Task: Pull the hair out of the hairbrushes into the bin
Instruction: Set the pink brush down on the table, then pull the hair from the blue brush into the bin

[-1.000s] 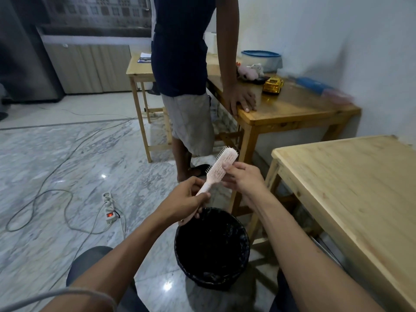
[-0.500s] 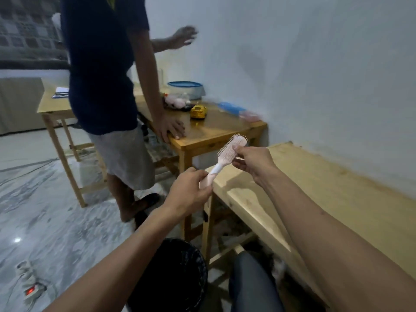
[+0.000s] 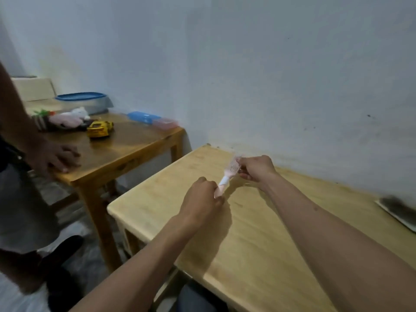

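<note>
A small pink hairbrush is held between both hands above the light wooden table. My left hand is closed around its handle. My right hand grips the bristle head at the far end. The brush is blurred, so any hair in it cannot be made out. At the right edge of the table lies a flat object with a dark hairy patch, possibly another brush. The bin is out of view.
Another person stands at the left, one hand resting on a darker wooden table. That table holds a yellow toy car, a plush toy, a blue-lidded container and small boxes. A white wall runs behind.
My view has swung right and up, from the floor and black bin to the light table. Both hands carried the pink brush over the tabletop, keeping their grips.
</note>
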The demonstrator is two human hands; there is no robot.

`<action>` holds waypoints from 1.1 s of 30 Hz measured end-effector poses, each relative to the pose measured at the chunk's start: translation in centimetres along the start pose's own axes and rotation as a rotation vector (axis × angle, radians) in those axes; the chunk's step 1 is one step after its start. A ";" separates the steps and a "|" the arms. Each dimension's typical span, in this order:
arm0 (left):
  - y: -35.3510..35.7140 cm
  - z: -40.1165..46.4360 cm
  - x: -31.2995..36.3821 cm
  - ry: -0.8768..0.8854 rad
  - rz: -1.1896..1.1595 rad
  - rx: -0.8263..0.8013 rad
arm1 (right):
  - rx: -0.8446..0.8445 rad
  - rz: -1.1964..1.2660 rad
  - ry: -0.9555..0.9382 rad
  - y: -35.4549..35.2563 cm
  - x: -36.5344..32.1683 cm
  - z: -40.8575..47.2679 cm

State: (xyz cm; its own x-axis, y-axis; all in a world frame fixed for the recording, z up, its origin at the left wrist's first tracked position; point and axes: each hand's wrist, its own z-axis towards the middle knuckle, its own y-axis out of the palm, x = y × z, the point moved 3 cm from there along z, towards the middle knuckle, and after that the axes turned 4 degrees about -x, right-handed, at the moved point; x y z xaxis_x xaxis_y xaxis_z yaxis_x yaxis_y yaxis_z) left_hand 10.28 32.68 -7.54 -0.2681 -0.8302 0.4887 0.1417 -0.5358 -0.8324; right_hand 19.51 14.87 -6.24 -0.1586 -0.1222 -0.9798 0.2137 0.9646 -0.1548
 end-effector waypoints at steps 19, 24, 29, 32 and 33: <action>5.8 9.0 3.2 0.028 -0.093 -0.137 | 0.184 -0.292 0.087 -5.2 2.4 8.2; 5.2 8.1 4.1 0.060 0.004 -0.146 | 0.153 -0.286 0.077 -6.2 1.8 6.1; 4.4 5.9 8.1 0.149 0.077 -0.045 | 0.133 -0.422 0.007 -11.0 -1.2 1.9; 5.9 4.6 12.0 0.191 -0.027 -0.112 | 0.166 -0.556 -0.053 -15.4 -3.2 -0.9; 6.6 4.0 13.6 0.206 -0.054 -0.147 | 0.174 -0.610 -0.063 -16.9 -3.7 -1.9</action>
State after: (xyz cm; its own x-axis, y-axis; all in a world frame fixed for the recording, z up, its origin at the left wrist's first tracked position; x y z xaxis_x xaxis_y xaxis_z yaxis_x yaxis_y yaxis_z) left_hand 11.36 17.29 -5.36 -0.4620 -0.7441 0.4825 -0.0137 -0.5380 -0.8428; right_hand 14.66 -0.57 0.28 -0.2453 -0.6558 -0.7139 0.2574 0.6659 -0.7002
